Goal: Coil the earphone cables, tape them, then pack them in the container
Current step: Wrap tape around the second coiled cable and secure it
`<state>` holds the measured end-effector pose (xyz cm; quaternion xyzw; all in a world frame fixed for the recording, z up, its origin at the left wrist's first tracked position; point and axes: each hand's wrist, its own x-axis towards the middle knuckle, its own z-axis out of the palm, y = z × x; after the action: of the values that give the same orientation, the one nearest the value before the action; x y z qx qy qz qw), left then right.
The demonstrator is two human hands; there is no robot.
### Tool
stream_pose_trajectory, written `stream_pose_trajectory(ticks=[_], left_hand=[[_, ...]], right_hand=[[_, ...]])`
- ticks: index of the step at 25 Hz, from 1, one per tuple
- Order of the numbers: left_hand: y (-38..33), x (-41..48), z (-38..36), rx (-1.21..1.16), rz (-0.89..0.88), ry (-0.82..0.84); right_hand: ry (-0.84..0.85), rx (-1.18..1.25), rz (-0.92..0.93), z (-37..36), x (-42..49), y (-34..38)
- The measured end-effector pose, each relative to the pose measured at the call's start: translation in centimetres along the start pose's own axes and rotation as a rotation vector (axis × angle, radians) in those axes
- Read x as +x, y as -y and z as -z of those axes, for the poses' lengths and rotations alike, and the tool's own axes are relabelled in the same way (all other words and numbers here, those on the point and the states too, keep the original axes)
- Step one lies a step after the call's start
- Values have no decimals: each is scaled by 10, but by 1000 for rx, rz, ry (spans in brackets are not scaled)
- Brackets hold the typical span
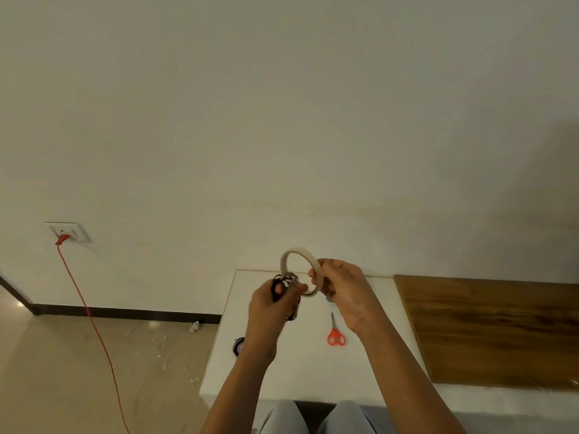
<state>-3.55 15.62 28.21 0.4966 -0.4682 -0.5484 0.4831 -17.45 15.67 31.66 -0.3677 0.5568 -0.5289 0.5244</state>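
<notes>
My left hand [272, 303] grips a coiled dark earphone cable [283, 281], held up above the white table [282, 371]. My right hand [340, 288] holds a thin roll of beige masking tape [289, 256] upright, its lower edge close to the coil and my left thumb. A second coiled earphone cable [238, 346] lies on the table near its left edge, partly hidden by my left forearm. No container is in view.
Red-handled scissors [336, 333] lie on the table between my forearms. A wooden board [495, 330] covers the right part of the table. A red cord [94, 324] hangs from a wall socket [67, 231] to the floor on the left.
</notes>
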Motion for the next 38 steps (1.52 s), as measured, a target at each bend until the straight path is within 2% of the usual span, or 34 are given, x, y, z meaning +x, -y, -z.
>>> stream_pose_trajectory(ticks=[2, 5, 8, 11, 16, 20, 22, 25, 31, 35, 38], left_hand=[[-3, 3, 5, -188, 101, -3], [-10, 4, 3, -245, 129, 64], [-13, 2, -5, -254, 149, 33], [-15, 0, -8, -413, 251, -54], [-22, 5, 1, -639, 402, -45], [-21, 5, 2, -517, 336, -13], [-22, 2, -1, -365, 253, 35], [-27, 3, -5, -276, 199, 24], [-43, 4, -5, -411, 273, 33], [-47, 3, -5, -500, 333, 53], [-50, 4, -3, -521, 361, 32]], right_hand=[[65, 100, 22, 5, -2, -4], [88, -6, 28, 6, -6, -12], [98, -82, 47, 3, -11, -18], [172, -133, 143, 5, -16, -20], [254, -328, 329, 12, -19, -26], [221, -253, 331, 7, -16, -26], [201, -179, 289, 2, -13, -24], [198, -128, 231, -1, -11, -20], [280, -91, 327, 3, -19, -15], [153, -268, 403, 4, -19, -13], [131, -283, 399, 4, -20, -10]])
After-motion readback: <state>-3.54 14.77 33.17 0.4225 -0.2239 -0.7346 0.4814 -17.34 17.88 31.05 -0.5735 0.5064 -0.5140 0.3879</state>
